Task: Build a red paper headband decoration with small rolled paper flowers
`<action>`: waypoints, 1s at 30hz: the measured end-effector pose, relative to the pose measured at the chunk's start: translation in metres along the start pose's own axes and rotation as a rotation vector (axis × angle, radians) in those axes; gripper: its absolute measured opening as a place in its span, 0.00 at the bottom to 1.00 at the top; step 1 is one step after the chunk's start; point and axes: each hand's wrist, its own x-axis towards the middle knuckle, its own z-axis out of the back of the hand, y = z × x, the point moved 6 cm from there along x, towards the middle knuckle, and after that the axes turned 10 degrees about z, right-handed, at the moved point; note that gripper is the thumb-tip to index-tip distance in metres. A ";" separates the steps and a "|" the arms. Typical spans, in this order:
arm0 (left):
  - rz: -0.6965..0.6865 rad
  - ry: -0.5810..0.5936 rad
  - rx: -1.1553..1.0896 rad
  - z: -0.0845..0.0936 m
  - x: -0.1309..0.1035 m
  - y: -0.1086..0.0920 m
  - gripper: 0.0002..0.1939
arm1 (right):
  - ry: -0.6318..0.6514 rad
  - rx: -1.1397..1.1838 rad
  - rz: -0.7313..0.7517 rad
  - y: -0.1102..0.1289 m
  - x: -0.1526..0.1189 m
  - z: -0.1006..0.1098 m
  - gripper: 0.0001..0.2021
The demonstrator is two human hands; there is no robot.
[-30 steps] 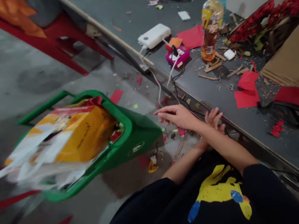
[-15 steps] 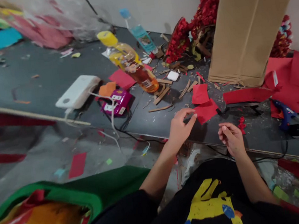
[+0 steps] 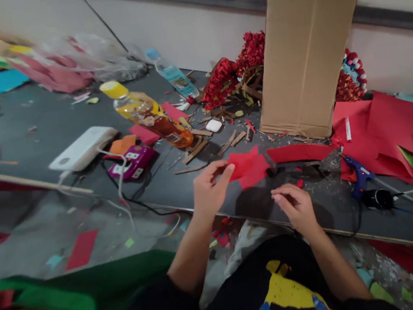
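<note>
My left hand pinches a piece of red paper by its left edge, between thumb and fingers. That piece overlaps another red piece lying beneath it at the front of the dark table. Just to the right, my right hand hovers above the table edge with thumb and fingertips pressed together. Whatever is between those fingertips, if anything, is too small to make out. Behind my right hand lies a long red-covered strip.
A tall cardboard piece stands at the back. Right of it are red sheets and a blue glue gun. To the left are a tilted yellow-capped bottle, a purple power socket and a white power bank. A green bin stands below.
My left hand has closed on the upper red paper piece, which now sits more over the lower one. My right hand stays pinched nearby. The view has shifted right and tilted up.
</note>
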 end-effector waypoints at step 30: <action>0.465 1.130 -0.531 -0.049 -0.108 -0.060 0.12 | 0.547 -0.416 -0.057 0.076 0.000 0.052 0.11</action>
